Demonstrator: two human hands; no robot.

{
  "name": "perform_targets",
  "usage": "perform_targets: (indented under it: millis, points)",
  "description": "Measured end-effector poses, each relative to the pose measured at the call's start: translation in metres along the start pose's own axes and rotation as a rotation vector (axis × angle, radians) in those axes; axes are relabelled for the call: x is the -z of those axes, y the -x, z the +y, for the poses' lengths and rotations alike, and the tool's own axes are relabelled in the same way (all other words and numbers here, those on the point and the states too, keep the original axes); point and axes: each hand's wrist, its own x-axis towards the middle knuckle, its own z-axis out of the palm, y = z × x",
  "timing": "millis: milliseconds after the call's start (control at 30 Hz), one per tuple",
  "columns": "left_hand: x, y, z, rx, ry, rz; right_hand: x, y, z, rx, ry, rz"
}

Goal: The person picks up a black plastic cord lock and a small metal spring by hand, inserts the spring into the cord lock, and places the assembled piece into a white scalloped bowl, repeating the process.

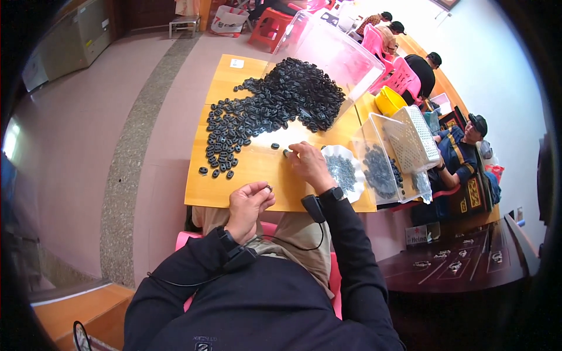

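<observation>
At the table's near edge my left hand (248,206) is closed, thumb and forefinger pinching a small dark piece (269,188) too tiny to make out fully. My right hand (311,167) reaches over the tabletop, its fingertips closed on a small black oval piece (285,152). Just beyond those fingers lies a loose black two-hole oval piece (275,145). A large heap of the same black pieces (304,88) covers the far part of the table, thinning into a spread of single ones (225,131) at the left. Beside my right wrist sits a white scalloped dish (358,190) holding small grey parts (341,169).
The yellow wooden table (202,190) carries a large clear bin (366,61) behind the heap. To the right are a clear box (366,131) with dark parts, a white perforated basket (414,137) and a yellow bowl (389,100). A person (459,152) sits farther right.
</observation>
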Motion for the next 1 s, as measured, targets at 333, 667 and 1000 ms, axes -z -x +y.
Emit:
perform_targets:
  millis: [333, 667, 1000]
  points:
    - [0.000, 0.000, 0.003, 0.000, 0.020, 0.002, -0.010, 0.000, -0.002, -0.048, 0.031, -0.068]
    - [0.000, 0.001, 0.001, -0.006, 0.000, -0.004, -0.016, 0.056, 0.000, -0.256, -0.796, 0.007]
    - [0.002, 0.002, -0.002, -0.004, -0.046, 0.024, -0.017, 0.088, -0.012, -0.461, -1.353, -0.043]
